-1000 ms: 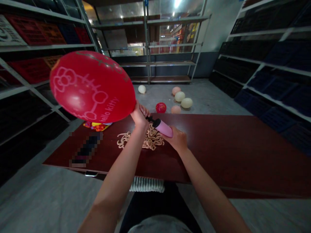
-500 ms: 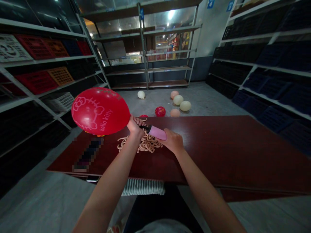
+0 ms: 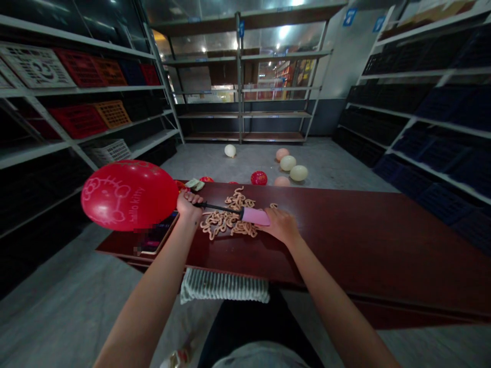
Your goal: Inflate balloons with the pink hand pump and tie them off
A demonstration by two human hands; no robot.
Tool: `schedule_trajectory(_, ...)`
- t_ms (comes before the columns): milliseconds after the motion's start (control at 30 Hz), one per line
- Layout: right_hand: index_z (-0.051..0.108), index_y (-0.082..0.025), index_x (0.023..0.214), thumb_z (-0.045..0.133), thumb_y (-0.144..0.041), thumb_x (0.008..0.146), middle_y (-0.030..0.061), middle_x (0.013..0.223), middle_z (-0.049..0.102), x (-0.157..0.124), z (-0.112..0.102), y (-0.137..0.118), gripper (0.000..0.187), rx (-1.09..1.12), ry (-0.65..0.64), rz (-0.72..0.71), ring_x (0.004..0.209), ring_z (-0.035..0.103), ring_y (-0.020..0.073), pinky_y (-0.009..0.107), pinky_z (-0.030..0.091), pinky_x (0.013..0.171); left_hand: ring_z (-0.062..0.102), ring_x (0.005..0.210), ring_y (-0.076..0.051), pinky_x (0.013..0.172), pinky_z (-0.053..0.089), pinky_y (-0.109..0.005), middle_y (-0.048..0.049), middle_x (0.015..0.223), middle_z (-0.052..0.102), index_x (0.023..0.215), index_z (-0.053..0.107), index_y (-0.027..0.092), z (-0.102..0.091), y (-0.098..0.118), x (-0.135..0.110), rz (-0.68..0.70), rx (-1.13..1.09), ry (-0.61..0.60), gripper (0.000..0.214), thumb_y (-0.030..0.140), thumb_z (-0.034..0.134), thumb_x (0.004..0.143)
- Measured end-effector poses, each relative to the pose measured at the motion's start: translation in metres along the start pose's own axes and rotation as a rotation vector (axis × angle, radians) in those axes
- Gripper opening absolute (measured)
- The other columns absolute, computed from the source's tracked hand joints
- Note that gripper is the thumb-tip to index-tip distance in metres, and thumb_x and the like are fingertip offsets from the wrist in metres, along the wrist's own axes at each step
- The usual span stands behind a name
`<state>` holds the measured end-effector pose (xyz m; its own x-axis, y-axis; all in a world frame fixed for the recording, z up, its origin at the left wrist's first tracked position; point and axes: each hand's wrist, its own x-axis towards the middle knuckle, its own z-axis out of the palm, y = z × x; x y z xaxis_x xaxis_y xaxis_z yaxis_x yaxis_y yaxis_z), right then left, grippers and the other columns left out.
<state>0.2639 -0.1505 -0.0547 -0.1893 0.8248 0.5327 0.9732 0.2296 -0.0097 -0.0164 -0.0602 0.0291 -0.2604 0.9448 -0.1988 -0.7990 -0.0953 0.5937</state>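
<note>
A red inflated balloon [image 3: 128, 195] printed with "hello kitty" sticks out to the left of my left hand [image 3: 188, 204]. That hand is closed around the balloon's neck and the near end of the pump. My right hand [image 3: 283, 226] grips the pink barrel of a balloon pump [image 3: 256, 216] at its right end. A long black rod shows between the barrel and my left hand. Beneath the pump, a pile of beige, curly, worm-like pieces [image 3: 224, 223] lies on the dark red table [image 3: 345, 240].
A phone-like device [image 3: 159, 237] lies at the table's left, partly behind the balloon. Green-white crumpled pieces [image 3: 195, 184] are at the far edge. Cream balloons [image 3: 298, 173] and a red balloon [image 3: 259, 178] rest on the floor beyond. Crate-filled shelves [image 3: 111, 92] stand at both sides.
My left hand has moved left with the balloon, away from my right hand. The black rod now extends well out of the pink barrel. The view has shifted slightly.
</note>
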Motion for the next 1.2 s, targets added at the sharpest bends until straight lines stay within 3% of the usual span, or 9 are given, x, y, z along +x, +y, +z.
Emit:
schedule_trajectory(167,0.066,-0.02,0.095,0.061,-0.066,0.08,0.0088,0.087,0.071,-0.001,0.002,0.0,0.048,0.021,0.009,0.016,0.08,0.067,0.0226,0.029,0.04,0.067,0.021,0.032,-0.006,0.04,0.021,-0.021,0.0075,0.043,0.021,0.056,0.024,0.019,0.011,0.01,-0.005,0.06,-0.04,-0.023,0.042,0.018,0.038,0.096)
schedule_trajectory(433,0.065,-0.025,0.107,0.058,-0.062,0.083,0.0092,0.093,0.076,-0.002,0.002,0.007,0.044,0.113,0.087,0.175,0.078,0.071,0.0268,0.033,0.047,0.066,0.019,0.032,-0.006,0.037,0.019,-0.022,0.0071,0.041,0.02,0.054,0.024,0.019,0.075,-0.01,-0.021,0.14,-0.059,-0.154,0.051,0.032,0.044,0.1)
schedule_trajectory(567,0.065,-0.026,0.107,0.058,-0.06,0.083,0.007,0.09,0.076,-0.001,0.003,0.009,0.042,0.177,0.114,0.234,0.076,0.072,0.0262,0.031,0.045,0.063,0.02,0.031,-0.006,0.036,0.019,-0.023,0.0071,0.039,0.021,0.053,0.026,0.019,0.1,-0.036,-0.025,0.128,0.001,-0.238,0.054,0.037,0.052,0.097)
schedule_trajectory(700,0.065,-0.026,0.094,0.055,-0.062,0.084,0.0055,0.081,0.074,0.001,0.004,0.011,0.039,0.168,0.154,0.305,0.073,0.071,0.0239,0.029,0.041,0.059,0.022,0.03,-0.006,0.035,0.02,-0.022,0.0078,0.038,0.023,0.052,0.028,0.019,0.115,-0.082,-0.036,0.089,0.061,-0.31,0.057,0.044,0.061,0.091)
schedule_trajectory(800,0.064,-0.022,0.09,0.054,-0.065,0.084,0.0059,0.076,0.072,0.001,0.006,0.012,0.045,0.137,0.174,0.379,0.069,0.068,0.0213,0.028,0.036,0.058,0.023,0.029,-0.006,0.034,0.019,-0.022,0.008,0.036,0.025,0.051,0.029,0.02,0.121,-0.116,-0.048,0.047,0.108,-0.341,0.058,0.049,0.065,0.087)
schedule_trajectory(900,0.064,-0.019,0.091,0.055,-0.064,0.084,0.0053,0.075,0.071,0.001,0.007,0.014,0.047,0.139,0.19,0.433,0.066,0.066,0.0178,0.026,0.031,0.057,0.023,0.029,-0.006,0.034,0.019,-0.022,0.0079,0.036,0.025,0.051,0.031,0.02,0.125,-0.135,-0.057,0.042,0.127,-0.364,0.058,0.05,0.066,0.085)
schedule_trajectory(1067,0.064,-0.018,0.092,0.056,-0.06,0.086,0.0051,0.078,0.072,0.001,0.001,0.012,0.043,0.161,0.172,0.418,0.067,0.065,0.017,0.028,0.028,0.059,0.021,0.03,-0.006,0.035,0.018,-0.022,0.0077,0.036,0.025,0.051,0.03,0.02,0.123,-0.131,-0.052,0.007,0.119,-0.327,0.057,0.047,0.064,0.087)
schedule_trajectory(1200,0.063,-0.019,0.091,0.059,-0.059,0.085,0.0047,0.08,0.072,0.003,-0.001,0.005,0.04,0.117,0.14,0.319,0.07,0.065,0.0173,0.028,0.028,0.06,0.021,0.031,-0.007,0.037,0.02,-0.023,0.0076,0.038,0.023,0.052,0.027,0.019,0.104,-0.115,-0.04,-0.049,0.099,-0.221,0.049,0.027,0.052,0.093)
